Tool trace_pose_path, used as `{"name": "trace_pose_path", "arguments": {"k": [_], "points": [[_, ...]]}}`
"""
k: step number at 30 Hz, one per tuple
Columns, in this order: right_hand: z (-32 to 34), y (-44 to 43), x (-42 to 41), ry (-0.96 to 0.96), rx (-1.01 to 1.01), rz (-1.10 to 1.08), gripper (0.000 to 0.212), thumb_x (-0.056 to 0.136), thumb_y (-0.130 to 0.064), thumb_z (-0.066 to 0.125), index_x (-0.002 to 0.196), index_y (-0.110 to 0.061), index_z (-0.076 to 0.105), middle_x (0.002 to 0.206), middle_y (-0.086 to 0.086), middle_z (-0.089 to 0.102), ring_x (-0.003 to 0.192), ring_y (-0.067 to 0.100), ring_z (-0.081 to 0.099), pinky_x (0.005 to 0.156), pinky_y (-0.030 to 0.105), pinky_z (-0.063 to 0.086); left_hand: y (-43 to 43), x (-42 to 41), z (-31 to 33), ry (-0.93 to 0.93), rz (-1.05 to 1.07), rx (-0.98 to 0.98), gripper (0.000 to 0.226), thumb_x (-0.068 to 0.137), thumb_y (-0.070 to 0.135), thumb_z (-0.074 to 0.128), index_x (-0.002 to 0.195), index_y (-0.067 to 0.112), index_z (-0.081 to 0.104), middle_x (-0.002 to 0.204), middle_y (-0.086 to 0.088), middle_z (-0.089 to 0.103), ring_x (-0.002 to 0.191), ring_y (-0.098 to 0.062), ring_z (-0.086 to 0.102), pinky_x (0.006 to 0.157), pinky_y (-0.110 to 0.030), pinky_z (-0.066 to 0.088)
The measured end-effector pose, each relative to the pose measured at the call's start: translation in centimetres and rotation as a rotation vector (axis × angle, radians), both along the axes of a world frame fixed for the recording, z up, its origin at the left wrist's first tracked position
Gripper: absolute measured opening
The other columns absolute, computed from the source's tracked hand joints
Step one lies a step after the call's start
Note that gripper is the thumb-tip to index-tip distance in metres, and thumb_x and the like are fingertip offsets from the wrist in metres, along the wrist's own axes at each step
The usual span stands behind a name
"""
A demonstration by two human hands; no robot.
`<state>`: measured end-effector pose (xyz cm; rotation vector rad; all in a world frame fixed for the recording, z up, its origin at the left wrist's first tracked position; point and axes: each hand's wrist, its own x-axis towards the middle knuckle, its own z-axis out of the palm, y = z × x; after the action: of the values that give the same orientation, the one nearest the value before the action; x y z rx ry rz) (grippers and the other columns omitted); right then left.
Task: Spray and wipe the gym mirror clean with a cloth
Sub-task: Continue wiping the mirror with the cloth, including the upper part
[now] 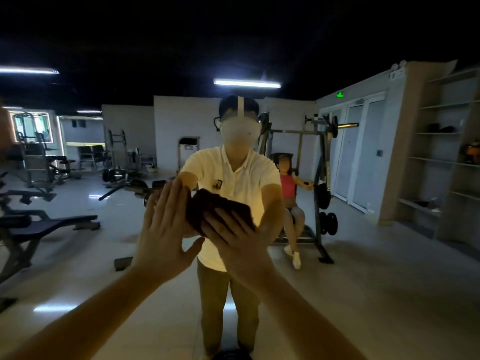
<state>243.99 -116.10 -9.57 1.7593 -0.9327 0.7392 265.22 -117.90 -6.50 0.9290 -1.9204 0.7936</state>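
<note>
The gym mirror (363,268) fills the whole view and reflects the room and me in a pale shirt with a headset. A dark red-brown cloth (218,206) lies flat against the glass at centre. My right hand (233,237) presses on the cloth with straight, spread fingers. My left hand (163,229) is flat on the mirror just left of the cloth, fingers straight and together, thumb out. No spray bottle is in view.
Reflected in the glass: weight benches (52,224) at the left, a plate-loaded machine (319,183) with a seated person in a red top (288,193) at the right, shelves (446,157) at far right, white doors (355,152), shiny floor below.
</note>
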Motion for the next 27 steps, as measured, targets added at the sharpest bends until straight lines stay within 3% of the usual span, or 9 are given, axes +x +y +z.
{"name": "trace_pose_path", "arguments": {"k": [3, 5, 7, 9, 12, 15, 22, 25, 27], "points": [[1.1, 1.9, -6.6, -0.061, -0.029, -0.156, 0.062, 0.096, -0.019, 0.057, 0.156, -0.018, 0.039, 0.159, 0.008, 0.044, 0.152, 0.030, 0.033, 0.129, 0.049, 0.011, 0.8, -1.6, -1.9, -0.020, 0.004, 0.039, 0.097, 0.098, 0.067, 0.037, 0.166, 0.003, 0.009, 0.175, -0.017, 0.000, 0.162, -0.035, 0.003, 0.131, -0.048, -0.004], [1.4, 3.5, -11.1, -0.096, 0.043, -0.257, 0.073, 0.096, -0.026, 0.056, 0.160, -0.020, 0.023, 0.164, 0.010, 0.036, 0.156, 0.032, 0.022, 0.125, 0.059, 0.021, 0.6, -3.2, -2.5, 0.006, 0.036, 0.055, 0.096, 0.099, 0.064, 0.040, 0.166, 0.003, 0.009, 0.175, -0.017, -0.001, 0.162, -0.035, 0.002, 0.131, -0.052, 0.001], [1.7, 5.0, -15.2, -0.210, 0.075, -0.331, 0.082, 0.089, -0.027, 0.065, 0.158, -0.014, 0.025, 0.162, 0.016, 0.037, 0.154, 0.036, 0.023, 0.122, 0.062, 0.026, 0.0, -4.4, -2.9, 0.032, 0.079, 0.072, 0.097, 0.100, 0.066, 0.039, 0.166, 0.002, 0.008, 0.174, -0.019, -0.001, 0.162, -0.037, 0.001, 0.130, -0.057, 0.004], [2.0, 6.3, -18.2, -0.416, 0.049, -0.381, 0.073, 0.090, -0.025, 0.062, 0.154, -0.009, 0.030, 0.160, 0.021, 0.038, 0.151, 0.038, 0.025, 0.123, 0.059, 0.025, -0.7, -4.8, -3.2, 0.039, 0.108, 0.076, 0.098, 0.099, 0.068, 0.036, 0.166, 0.001, 0.006, 0.174, -0.021, -0.002, 0.161, -0.040, 0.001, 0.130, -0.058, 0.003], [2.0, 6.3, -18.8, -0.704, 0.019, -0.348, 0.064, 0.094, -0.022, 0.039, 0.155, -0.003, 0.034, 0.163, 0.023, 0.032, 0.154, 0.040, 0.021, 0.123, 0.062, 0.023, -1.1, -4.8, -3.6, 0.034, 0.125, 0.058, 0.099, 0.099, 0.069, 0.034, 0.166, 0.002, 0.003, 0.173, -0.022, -0.003, 0.161, -0.040, 0.000, 0.130, -0.057, 0.001], [1.8, 4.1, -14.1, -0.814, -0.014, -0.274, 0.059, 0.099, -0.022, 0.035, 0.154, -0.003, 0.036, 0.163, 0.022, 0.033, 0.155, 0.041, 0.020, 0.124, 0.062, 0.020, -1.4, -4.8, -3.6, 0.031, 0.131, 0.034, 0.100, 0.098, 0.069, 0.035, 0.165, 0.001, 0.004, 0.173, -0.023, -0.002, 0.161, -0.041, 0.000, 0.130, -0.055, -0.003], [-1.8, 1.8, -1.8, -0.423, 0.100, -0.057, 0.054, 0.105, -0.029, 0.037, 0.158, -0.016, 0.034, 0.168, 0.005, 0.016, 0.160, 0.028, 0.002, 0.129, 0.049, 0.001, -1.4, -4.6, -3.7, 0.028, 0.111, 0.032, 0.100, 0.098, 0.066, 0.036, 0.165, 0.000, 0.004, 0.173, -0.023, -0.005, 0.161, -0.040, 0.000, 0.130, -0.056, -0.001], [-4.0, 2.0, -3.8, -0.069, 0.088, -0.037, 0.054, 0.107, -0.020, 0.045, 0.160, -0.017, 0.035, 0.169, 0.004, 0.021, 0.159, 0.028, 0.012, 0.130, 0.047, 0.007, -0.3, -4.6, -3.4, 0.037, 0.084, 0.032, 0.097, 0.099, 0.064, 0.037, 0.164, -0.004, 0.009, 0.173, -0.025, 0.000, 0.161, -0.042, 0.003, 0.128, -0.064, 0.010], [-4.4, 2.7, -8.0, -0.005, 0.039, -0.086, 0.053, 0.107, -0.018, 0.045, 0.159, -0.020, 0.033, 0.168, 0.005, 0.028, 0.157, 0.028, 0.019, 0.130, 0.047, 0.010, 0.9, -5.0, -3.6, 0.050, 0.088, 0.032, 0.097, 0.100, 0.062, 0.041, 0.164, -0.004, 0.011, 0.173, -0.025, 0.002, 0.161, -0.042, 0.004, 0.128, -0.063, 0.009]]}}
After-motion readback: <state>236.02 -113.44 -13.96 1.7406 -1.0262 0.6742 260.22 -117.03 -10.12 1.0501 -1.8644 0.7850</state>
